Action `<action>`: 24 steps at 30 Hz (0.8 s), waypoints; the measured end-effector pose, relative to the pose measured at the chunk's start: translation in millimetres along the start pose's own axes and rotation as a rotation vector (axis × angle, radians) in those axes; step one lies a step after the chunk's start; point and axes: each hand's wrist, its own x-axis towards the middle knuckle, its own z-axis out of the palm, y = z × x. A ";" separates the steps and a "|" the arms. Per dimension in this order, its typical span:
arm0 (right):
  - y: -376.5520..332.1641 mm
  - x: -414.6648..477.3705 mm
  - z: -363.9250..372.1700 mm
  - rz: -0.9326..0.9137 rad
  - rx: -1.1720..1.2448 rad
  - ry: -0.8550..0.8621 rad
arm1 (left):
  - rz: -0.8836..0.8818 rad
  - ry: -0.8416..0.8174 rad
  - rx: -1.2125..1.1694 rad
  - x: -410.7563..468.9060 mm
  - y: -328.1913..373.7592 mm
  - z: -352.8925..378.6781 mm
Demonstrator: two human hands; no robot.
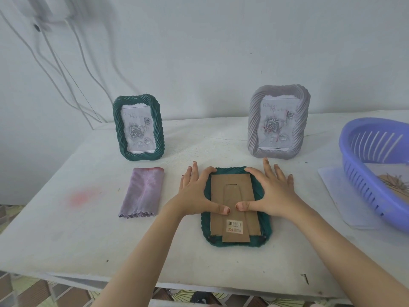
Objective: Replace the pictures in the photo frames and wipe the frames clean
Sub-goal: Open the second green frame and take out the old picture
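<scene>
both hands lie spread flat, gripping nothing: left hand (195,191) and right hand (271,192) flank the face-down frame (260,240) mid-table toward the front edge, thumbs pressing its backing (230,180). pushing hard could crease that thin brown cardboard or tear its stand flap. the rim is green, rope-twisted and round-cornered. a folded cloth (141,191) nearby looks soft, with a wavy hem.

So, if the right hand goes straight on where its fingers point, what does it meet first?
Probably the standing grey photo frame: the right hand rests on the face-down green frame, its fingers pointing at the grey frame's base close ahead; depth is unclear.
</scene>
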 end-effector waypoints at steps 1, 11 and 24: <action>-0.1 0.0 -0.1 -0.003 0.004 0.002 | -0.001 0.001 -0.004 -0.3 0.1 -0.2; 1.8 -2.8 3.0 -0.032 0.061 0.060 | 0.002 0.024 -0.039 -5.3 1.3 1.3; 14.0 -37.5 -3.7 -0.256 0.474 0.103 | 0.218 0.161 -0.198 -38.0 -4.1 14.2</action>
